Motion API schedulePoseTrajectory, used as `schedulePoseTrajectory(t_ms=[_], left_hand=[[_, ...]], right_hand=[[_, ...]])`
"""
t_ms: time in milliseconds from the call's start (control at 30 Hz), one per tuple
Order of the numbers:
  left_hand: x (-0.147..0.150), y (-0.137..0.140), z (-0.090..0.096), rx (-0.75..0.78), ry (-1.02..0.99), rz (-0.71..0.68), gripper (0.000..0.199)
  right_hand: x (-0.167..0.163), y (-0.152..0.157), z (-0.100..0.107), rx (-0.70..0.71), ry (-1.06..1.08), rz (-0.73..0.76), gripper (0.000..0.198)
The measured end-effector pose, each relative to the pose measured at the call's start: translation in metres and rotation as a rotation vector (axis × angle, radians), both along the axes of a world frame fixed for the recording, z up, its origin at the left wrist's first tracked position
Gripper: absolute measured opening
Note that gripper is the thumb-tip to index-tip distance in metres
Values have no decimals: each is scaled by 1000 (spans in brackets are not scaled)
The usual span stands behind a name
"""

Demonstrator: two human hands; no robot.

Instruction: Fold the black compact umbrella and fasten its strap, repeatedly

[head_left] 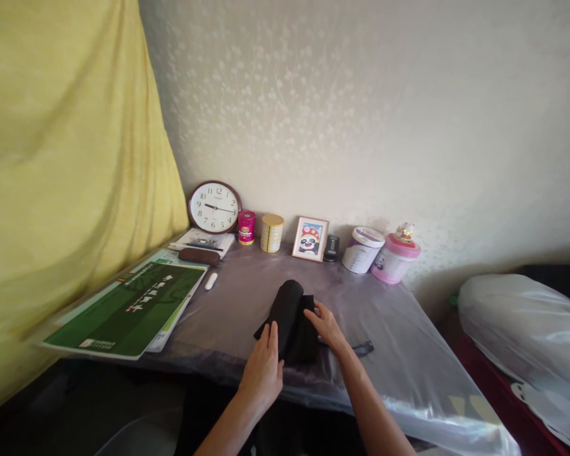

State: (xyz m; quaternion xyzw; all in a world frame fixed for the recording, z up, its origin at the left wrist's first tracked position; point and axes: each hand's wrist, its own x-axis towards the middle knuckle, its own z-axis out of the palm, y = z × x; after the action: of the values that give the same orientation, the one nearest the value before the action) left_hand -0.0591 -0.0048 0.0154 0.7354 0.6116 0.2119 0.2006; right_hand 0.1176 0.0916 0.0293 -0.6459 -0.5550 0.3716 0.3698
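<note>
A black rolled cloth bundle [285,313] lies on the table near its front edge, with a flat flap [308,329] spread along its right side. My left hand [263,364] rests against the near left side of the roll, its fingers stretched out and the thumb by the near end. At the flap's right edge, my right hand [327,322] has its fingers and thumb bent on the black cloth. A dark strap-like piece [363,348] sticks out to the right beneath my right forearm. The underside of the bundle is hidden.
Green booklets [128,310], a brown case [199,255] and a small white object [211,281] lie left. Along the wall stand a clock [215,207], a pink tin [246,228], a yellow-lidded can [272,233], a picture frame [310,239] and two tubs [363,250].
</note>
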Motion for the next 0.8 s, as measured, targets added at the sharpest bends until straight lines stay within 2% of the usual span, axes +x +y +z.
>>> schedulePoseTrajectory(t_ms=[267,567,800], left_hand=[[1,0,3,-15,9,2,71],[1,1,3,-22,17,19,70],[-2,2,2,-21,10,12,71]], right_hand=[[-26,7,12,-16,82,41,43],[-49,10,12,-58,116,39,52],[-58,0,21,-32,74,61,46]])
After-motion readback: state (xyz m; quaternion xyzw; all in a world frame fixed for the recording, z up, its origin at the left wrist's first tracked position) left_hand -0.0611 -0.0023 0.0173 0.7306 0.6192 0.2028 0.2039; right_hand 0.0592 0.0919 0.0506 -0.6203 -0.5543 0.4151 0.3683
